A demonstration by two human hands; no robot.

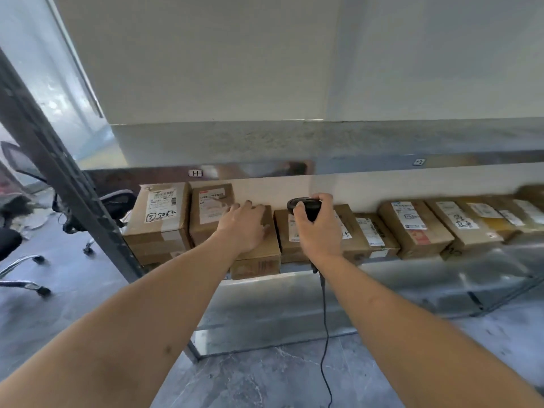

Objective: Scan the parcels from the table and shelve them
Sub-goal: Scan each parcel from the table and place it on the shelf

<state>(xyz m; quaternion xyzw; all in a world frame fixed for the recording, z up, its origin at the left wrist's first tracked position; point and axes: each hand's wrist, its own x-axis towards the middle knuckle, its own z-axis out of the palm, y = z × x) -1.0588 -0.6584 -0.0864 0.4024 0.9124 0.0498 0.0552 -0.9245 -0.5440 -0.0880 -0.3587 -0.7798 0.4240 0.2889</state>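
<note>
A small brown cardboard parcel (259, 260) sits on the metal shelf (412, 266), its front end hanging slightly past the shelf edge. My left hand (243, 225) lies flat on its top with fingers extended. My right hand (316, 228) grips a black handheld scanner (304, 206) just right of that parcel, above another labelled box (290, 231); the scanner's cable (325, 334) hangs down toward the floor. Several more labelled parcels line the shelf, among them one marked "5082" (160, 219) at the left.
A dark metal upright (59, 172) of the rack slants across the left. Office chairs (17, 237) stand on the grey tiled floor to the left. A shelf above carries an "H" tag (195, 173). More boxes (418, 228) fill the shelf's right side.
</note>
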